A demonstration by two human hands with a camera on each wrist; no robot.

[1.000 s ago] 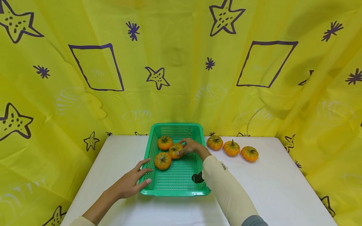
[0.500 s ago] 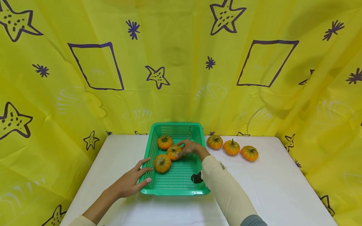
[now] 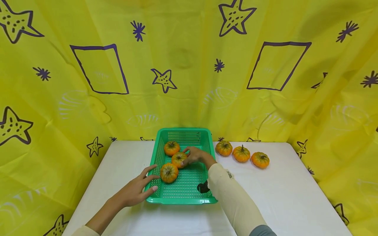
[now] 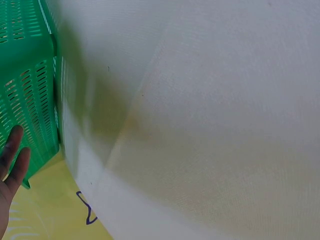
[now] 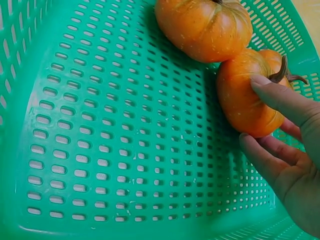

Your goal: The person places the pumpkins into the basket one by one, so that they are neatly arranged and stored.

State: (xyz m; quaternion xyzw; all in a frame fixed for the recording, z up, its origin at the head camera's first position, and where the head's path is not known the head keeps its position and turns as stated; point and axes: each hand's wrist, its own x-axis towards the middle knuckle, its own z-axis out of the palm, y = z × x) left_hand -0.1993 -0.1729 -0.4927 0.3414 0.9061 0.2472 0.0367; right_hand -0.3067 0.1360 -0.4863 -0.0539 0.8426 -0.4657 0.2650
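Three small orange pumpkins lie in a green plastic basket [image 3: 186, 188]. My right hand [image 3: 195, 155] reaches in over the right rim and grips the middle pumpkin [image 3: 178, 159], thumb near its stem and fingers at its side. In the right wrist view this held pumpkin [image 5: 245, 95] leans against the front pumpkin [image 5: 205, 30], with its base near the basket floor. The back pumpkin [image 3: 172, 148] sits behind it in the head view. My left hand [image 3: 136, 190] has its fingers spread and fairly straight against the basket's left rim; its fingertips [image 4: 17, 132] show beside the perforated wall.
Three more pumpkins stand in a row on the white table [image 3: 280, 196], right of the basket: the near one [image 3: 223, 148], the middle one [image 3: 241, 154] and the far right one [image 3: 260, 160]. A yellow patterned curtain [image 3: 189, 108] encloses the back and sides.
My right hand has shifted the gripped pumpkin a little left and toward me, against the front pumpkin, which has moved slightly toward me. My left hand stays at the rim.
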